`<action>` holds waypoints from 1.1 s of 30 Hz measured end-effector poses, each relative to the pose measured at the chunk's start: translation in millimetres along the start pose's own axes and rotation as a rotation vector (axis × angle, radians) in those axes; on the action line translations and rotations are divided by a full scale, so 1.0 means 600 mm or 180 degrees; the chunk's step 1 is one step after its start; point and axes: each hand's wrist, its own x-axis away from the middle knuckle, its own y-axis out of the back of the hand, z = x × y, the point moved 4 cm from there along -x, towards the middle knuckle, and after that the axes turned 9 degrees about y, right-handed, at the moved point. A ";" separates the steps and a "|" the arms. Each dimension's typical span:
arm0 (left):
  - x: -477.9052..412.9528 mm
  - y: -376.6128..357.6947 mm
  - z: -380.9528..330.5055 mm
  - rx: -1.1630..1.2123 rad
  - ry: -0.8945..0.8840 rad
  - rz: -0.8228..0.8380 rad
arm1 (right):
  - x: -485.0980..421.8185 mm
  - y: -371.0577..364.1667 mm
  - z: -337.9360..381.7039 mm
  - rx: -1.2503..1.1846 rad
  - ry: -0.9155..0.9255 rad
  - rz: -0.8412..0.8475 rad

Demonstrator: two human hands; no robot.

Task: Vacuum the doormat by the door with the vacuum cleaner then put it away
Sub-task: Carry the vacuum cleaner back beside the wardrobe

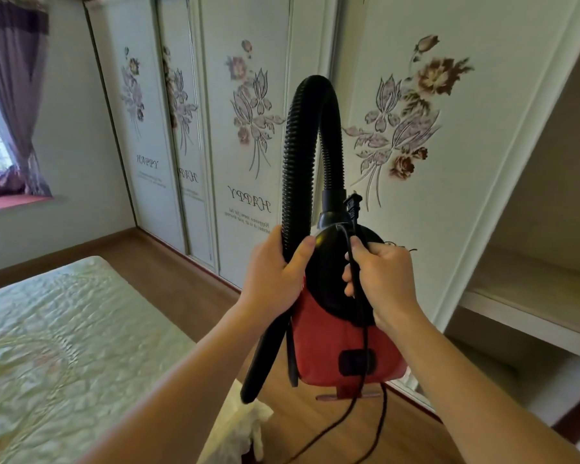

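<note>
Vacuum cleaner is held up in the air in front of the person, clear of the floor, at about chest level. Red lower body and black upper part are seen. Black ribbed hose is arched up from the top of the body, looped over and brought down on the left side. Its smooth nozzle end is hung pointing down beside the red body.

Left hand is wrapped around the descending run of the hose. Its fingers are curled round the back and the thumb is laid across the front, so the hose is gripped firmly.

Right hand is closed on the black upper part of the vacuum cleaner. Its fingers are curled tight, with the black cord pinched under them. Whether a handle is under the palm cannot be told. The cord is trailed down over the red body and looped off the bottom of the view. The plug is stuck up just above the right hand, beside the hose collar.

Behind the vacuum cleaner, white wardrobe doors with flower prints and "HAPPY" lettering are seen. To the right, an open wardrobe compartment with a shelf is shown. A bed with a pale quilted cover is at lower left. A purple curtain is hung at the window at far left.
</note>
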 end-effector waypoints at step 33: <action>-0.598 -0.221 0.330 -0.0326 0.0297 -0.1245 | -0.726 -0.227 -0.315 -0.0382 -0.0137 0.1407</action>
